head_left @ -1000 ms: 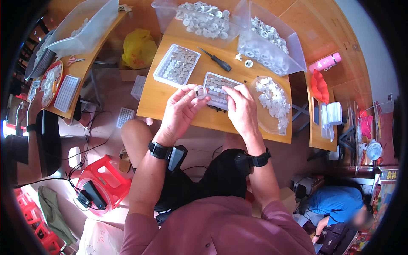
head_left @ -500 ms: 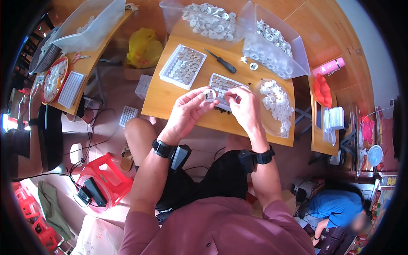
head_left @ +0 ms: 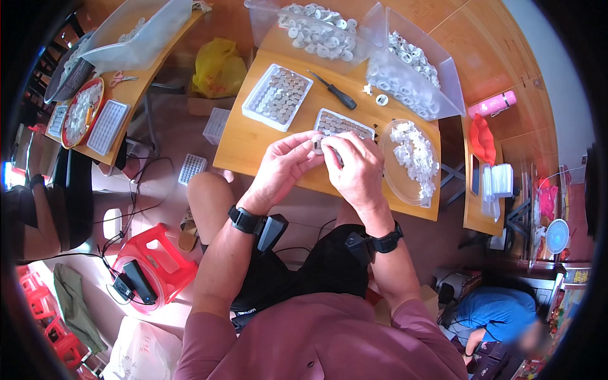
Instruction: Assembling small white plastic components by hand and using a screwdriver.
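My left hand (head_left: 285,166) pinches a small round white plastic part (head_left: 318,145) by its edge, above the near side of the table. My right hand (head_left: 356,170) is closed against the same part, its fingertips meeting those of the left; whatever they pinch is hidden. Just beyond the hands lies a white tray (head_left: 345,124) with rows of small round metal discs, partly covered by my fingers. A larger white tray (head_left: 277,97) of similar discs stands to its left. Right of my right hand, a round shallow dish (head_left: 391,166) holds a heap of small white pieces.
A black-handled screwdriver (head_left: 339,94) lies behind the trays, near a loose white ring (head_left: 382,100). Two clear bins (head_left: 263,19) (head_left: 446,76) of white round parts stand at the table's far edge. On the left, another person sits at a side table (head_left: 140,79).
My right hand has come away from the disc tray, moving left and nearer to me, and now meets the part in my left hand. My left hand has barely moved.
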`<action>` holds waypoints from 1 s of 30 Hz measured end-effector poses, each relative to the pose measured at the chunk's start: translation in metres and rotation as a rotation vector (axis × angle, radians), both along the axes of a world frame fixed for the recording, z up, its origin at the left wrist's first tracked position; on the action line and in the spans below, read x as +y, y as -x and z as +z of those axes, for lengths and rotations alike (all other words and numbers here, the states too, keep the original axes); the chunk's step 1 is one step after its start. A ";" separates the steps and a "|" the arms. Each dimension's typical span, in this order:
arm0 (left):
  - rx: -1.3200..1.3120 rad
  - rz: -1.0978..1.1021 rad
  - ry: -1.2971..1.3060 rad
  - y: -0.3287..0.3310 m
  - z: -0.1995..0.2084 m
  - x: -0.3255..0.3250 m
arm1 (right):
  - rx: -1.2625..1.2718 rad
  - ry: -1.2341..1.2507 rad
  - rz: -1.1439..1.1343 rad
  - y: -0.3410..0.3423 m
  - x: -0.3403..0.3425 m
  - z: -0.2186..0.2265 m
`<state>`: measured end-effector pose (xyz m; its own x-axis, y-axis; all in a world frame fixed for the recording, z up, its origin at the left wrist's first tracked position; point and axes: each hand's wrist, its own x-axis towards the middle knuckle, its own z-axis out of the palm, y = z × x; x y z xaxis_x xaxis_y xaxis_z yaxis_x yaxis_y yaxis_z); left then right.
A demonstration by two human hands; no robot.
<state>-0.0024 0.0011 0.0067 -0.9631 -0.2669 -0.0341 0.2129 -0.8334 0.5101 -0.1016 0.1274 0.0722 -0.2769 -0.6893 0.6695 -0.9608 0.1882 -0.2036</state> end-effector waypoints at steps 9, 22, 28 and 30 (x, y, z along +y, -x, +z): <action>-0.011 0.003 0.035 0.001 0.001 0.002 | -0.286 -0.094 -0.105 -0.001 -0.001 0.003; -0.009 0.031 0.017 -0.001 0.001 0.001 | -0.761 0.006 -0.171 0.014 0.008 0.009; 0.038 0.124 -0.009 0.000 -0.006 -0.004 | -0.316 -0.154 -0.230 0.026 0.011 -0.008; 0.025 0.127 -0.010 0.001 -0.007 -0.004 | -0.253 -0.218 -0.240 0.022 0.010 -0.013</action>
<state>-0.0030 -0.0027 -0.0004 -0.9223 -0.3863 -0.0137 0.3294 -0.8041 0.4949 -0.1232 0.1371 0.0591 -0.5844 -0.7034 0.4047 -0.8090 0.4657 -0.3587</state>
